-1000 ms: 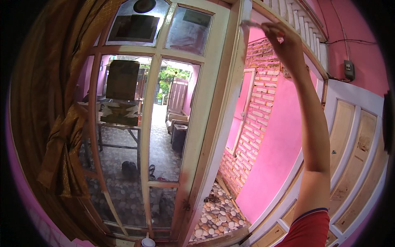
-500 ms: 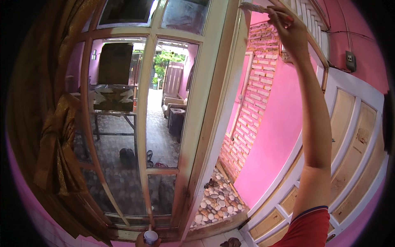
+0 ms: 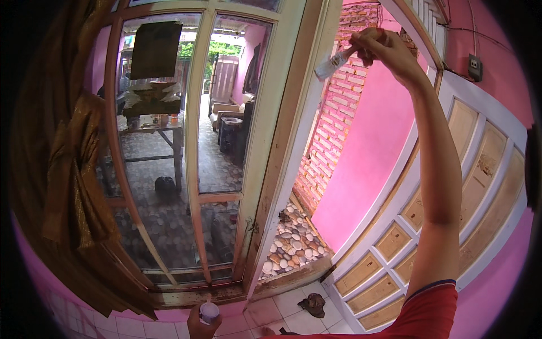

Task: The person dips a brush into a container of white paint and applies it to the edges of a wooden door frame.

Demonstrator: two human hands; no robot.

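High on the right, my right hand (image 3: 388, 52) grips a paintbrush (image 3: 331, 66) by its handle. Its whitish bristles point left and down, at the edge of the door frame's upright post (image 3: 309, 96); whether they touch it I cannot tell. The post is pale, with patches of bare brown wood lower down. At the bottom of the view my left hand (image 3: 197, 325) is wrapped round a small cup (image 3: 209, 311) with pale contents, and a thin stick-like piece stands at its rim.
A glazed window frame (image 3: 195, 175) fills the left, beside a brown curtain (image 3: 82, 186). Through the doorway lie a pebble-patterned floor (image 3: 293, 243) and a pink wall with bare brick. An open white door (image 3: 451, 226) stands at right. A dark crumpled item (image 3: 313, 305) lies on the tiles.
The right hand has brought the brush down along the post from its upper part, and the brush now tilts downward. My view has tipped lower, showing more floor and the cup.
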